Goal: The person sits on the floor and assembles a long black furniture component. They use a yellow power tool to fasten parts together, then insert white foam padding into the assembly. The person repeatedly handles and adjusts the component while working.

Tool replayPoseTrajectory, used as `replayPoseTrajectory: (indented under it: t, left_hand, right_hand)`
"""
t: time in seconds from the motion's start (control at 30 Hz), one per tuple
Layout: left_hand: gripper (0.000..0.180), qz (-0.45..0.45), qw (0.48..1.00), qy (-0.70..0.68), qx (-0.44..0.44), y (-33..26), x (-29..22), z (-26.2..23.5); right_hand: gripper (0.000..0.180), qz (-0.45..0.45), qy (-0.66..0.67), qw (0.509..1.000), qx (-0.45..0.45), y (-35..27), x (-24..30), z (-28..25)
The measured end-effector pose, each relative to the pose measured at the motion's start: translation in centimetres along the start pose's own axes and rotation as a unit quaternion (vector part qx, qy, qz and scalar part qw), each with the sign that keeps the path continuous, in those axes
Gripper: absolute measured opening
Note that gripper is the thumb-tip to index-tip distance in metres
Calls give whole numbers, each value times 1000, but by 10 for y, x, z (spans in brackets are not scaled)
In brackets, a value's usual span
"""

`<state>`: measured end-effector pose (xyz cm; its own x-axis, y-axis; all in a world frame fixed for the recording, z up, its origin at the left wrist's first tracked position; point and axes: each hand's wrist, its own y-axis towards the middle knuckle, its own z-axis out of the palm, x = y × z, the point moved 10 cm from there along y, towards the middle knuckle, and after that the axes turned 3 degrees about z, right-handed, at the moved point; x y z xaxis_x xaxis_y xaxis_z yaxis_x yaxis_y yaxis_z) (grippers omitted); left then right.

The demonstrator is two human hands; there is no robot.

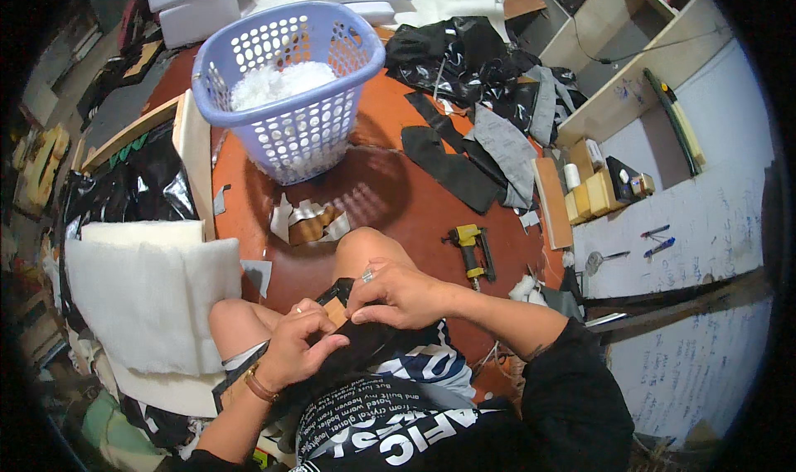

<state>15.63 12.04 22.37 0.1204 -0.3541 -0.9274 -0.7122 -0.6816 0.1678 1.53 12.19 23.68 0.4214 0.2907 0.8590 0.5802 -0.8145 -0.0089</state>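
Observation:
Above my lap, both hands work close together on a small tan piece (336, 311), perhaps wood or cardboard, with black shiny material around it. My left hand (300, 346) is closed, its fingers bent against the piece's left side. From the right, my right hand (396, 294) pinches the same piece's other side between thumb and fingers. Black material (358, 348) lies across my thighs below the hands. What the fingertips cover is hidden.
A lilac laundry basket (290, 124) with white fibre filling stands ahead on the reddish floor. A yellow and black staple gun (471, 252) lies to the right. Black and grey fabric scraps (452, 169) spread beyond it. White foam sheets (153, 298) sit on the left.

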Motion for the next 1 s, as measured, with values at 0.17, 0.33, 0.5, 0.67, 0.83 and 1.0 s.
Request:
replayPoseTrajectory:
  t: [0.17,0.33,0.5,0.67,0.83,1.0]
  left_hand:
    - [19,-23,999,-3,-30,-8,2,2]
    - [17,-23,997,50,-60,-6,-2,5]
    - [21,-69,995,18,-64,-7,6,14]
    - [41,-153,980,117,-41,2,6,21]
    - [69,-194,966,168,9,13,17,27]
    - [117,-200,964,175,12,22,13,30]
  right_hand:
    - [16,28,-22,999,17,-2,-1,5]
    - [16,18,21,999,20,1,-8,8]
    - [13,-2,48,999,24,-2,-15,14]
    - [13,-5,32,999,21,-5,-15,13]
    - [15,30,40,999,19,-17,-21,16]
    - [32,83,24,996,-16,-36,-35,20]
